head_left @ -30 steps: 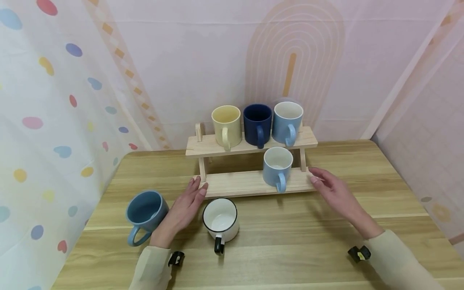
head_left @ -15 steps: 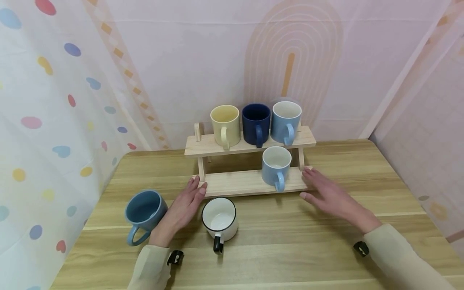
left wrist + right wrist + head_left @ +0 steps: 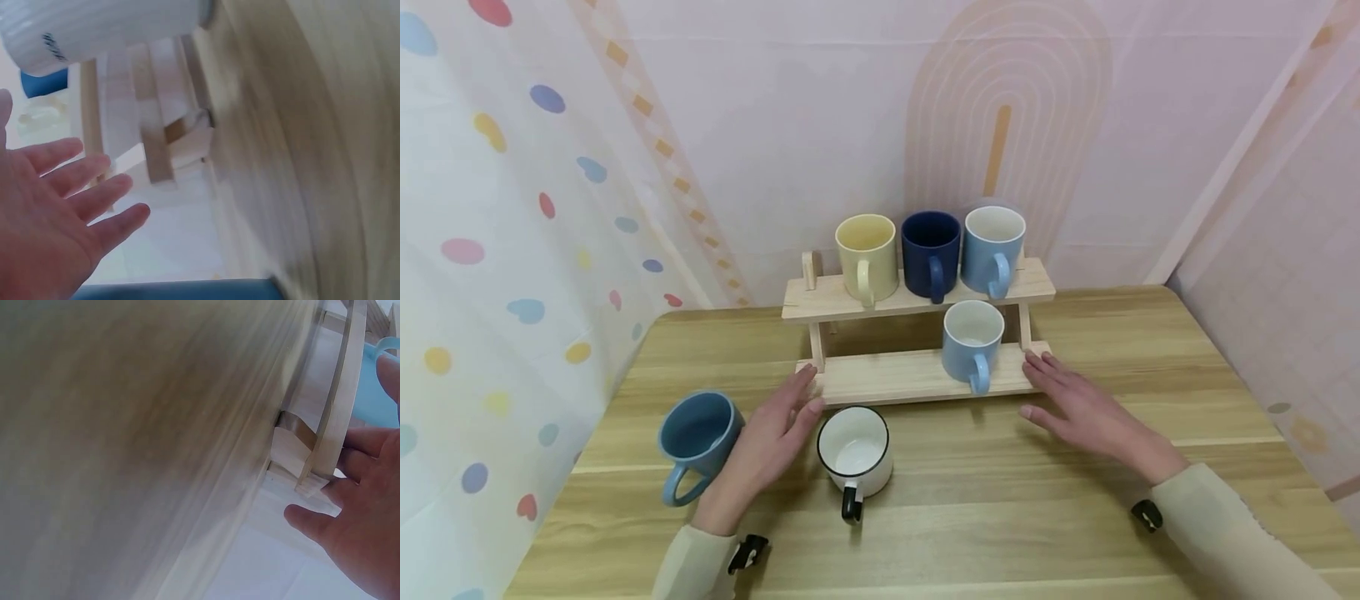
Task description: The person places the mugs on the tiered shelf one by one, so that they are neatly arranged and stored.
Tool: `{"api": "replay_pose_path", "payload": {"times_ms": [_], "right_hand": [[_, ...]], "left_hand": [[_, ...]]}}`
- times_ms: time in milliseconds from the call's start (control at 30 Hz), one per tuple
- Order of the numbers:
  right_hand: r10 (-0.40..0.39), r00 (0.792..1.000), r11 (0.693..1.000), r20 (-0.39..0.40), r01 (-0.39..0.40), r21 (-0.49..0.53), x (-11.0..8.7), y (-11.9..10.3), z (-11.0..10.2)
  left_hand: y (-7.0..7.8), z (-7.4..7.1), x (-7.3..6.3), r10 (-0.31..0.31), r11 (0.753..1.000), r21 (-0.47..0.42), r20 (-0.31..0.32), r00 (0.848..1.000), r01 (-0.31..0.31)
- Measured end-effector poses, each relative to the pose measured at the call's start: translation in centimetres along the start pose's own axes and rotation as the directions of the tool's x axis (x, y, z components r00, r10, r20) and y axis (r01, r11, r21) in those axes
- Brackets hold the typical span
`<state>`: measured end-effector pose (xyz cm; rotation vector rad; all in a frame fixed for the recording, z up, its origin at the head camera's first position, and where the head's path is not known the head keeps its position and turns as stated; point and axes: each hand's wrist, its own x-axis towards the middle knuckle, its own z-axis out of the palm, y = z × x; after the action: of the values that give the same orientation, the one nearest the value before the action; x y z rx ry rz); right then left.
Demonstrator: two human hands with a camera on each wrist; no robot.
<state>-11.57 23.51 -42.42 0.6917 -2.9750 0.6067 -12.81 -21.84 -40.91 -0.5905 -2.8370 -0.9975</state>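
Observation:
A two-tier wooden rack [image 3: 883,379] stands at the back of the table. At the left end of its lower board is my left hand [image 3: 763,442], fingers extended and thumb spread; in the left wrist view these fingers [image 3: 106,203] look straight and hold nothing. My right hand [image 3: 1082,417] rests its fingers on the board's right end, thumb apart in front. A light blue mug [image 3: 972,346] sits on the lower board, nearer the right hand. Beside the left hand are a white mug with a black rim [image 3: 857,458] and a teal-blue mug [image 3: 700,437], both on the table.
On the upper board, from left to right, stand a yellow mug [image 3: 868,258], a navy mug [image 3: 930,250] and a light blue mug [image 3: 992,254]. Patterned cloth [image 3: 775,150] hangs behind and beside the wooden table [image 3: 970,533].
My left hand has drawn back slightly towards the lower left, its thumb spreading. The right hand has moved a little left along the board's end, its thumb dropping off the front edge.

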Motion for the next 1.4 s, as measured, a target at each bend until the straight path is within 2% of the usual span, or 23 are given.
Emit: {"api": "replay_pose_path", "payload": {"times_ms": [233,367,600,767,833,967,1067,1133,1233,1367,1400], "right_hand": [[-0.008,1.000,1.000,-0.011,0.008,0.007,0.1,0.0,0.0],[-0.005,1.000,1.000,-0.014,0.005,0.015,0.1,0.0,0.0],[0.011,1.000,1.000,0.004,-0.011,0.025,0.0,0.0,0.1],[0.022,1.000,0.999,0.007,-0.023,0.043,-0.1,0.0,0.1],[0.023,1.000,0.999,0.007,-0.023,0.045,-0.1,0.1,0.1],[0.023,1.000,0.999,0.009,-0.023,0.043,-0.1,0.1,0.1],[0.020,1.000,0.999,0.009,-0.021,0.041,-0.1,0.1,0.1],[0.019,1.000,0.999,0.009,-0.019,0.041,-0.2,0.1,0.0],[0.018,1.000,0.999,0.008,-0.018,0.044,-0.2,0.1,0.0],[0.020,1.000,0.999,0.008,-0.020,0.046,-0.2,0.1,0.0],[0.019,1.000,0.999,0.008,-0.019,0.046,-0.2,0.0,0.0]], "left_hand": [[1.1,-1.1,-1.5,0.031,0.996,-0.079,-0.129,0.991,-0.041],[1.6,-1.7,-2.3,0.038,0.989,-0.138,-0.137,0.990,-0.057],[1.6,-2.4,-3.6,-0.007,0.970,-0.243,-0.033,0.999,-0.002],[0.9,-2.7,-4.4,-0.021,0.939,-0.341,0.059,0.998,0.040],[0.4,-2.7,-4.7,0.002,0.922,-0.386,0.087,0.996,0.032],[-0.8,-2.8,-5.3,0.105,0.868,-0.495,0.124,0.987,-0.030],[-1.5,-3.0,-5.8,0.191,0.812,-0.581,0.178,0.965,-0.054],[-1.8,-3.1,-6.1,0.234,0.776,-0.629,0.230,0.945,-0.039],[-2.1,-3.1,-6.4,0.289,0.732,-0.681,0.304,0.908,-0.005],[-2.5,-2.7,-6.4,0.377,0.683,-0.731,0.363,0.852,0.009],[-2.5,-2.6,-6.4,0.391,0.678,-0.735,0.379,0.839,0.017]]}}
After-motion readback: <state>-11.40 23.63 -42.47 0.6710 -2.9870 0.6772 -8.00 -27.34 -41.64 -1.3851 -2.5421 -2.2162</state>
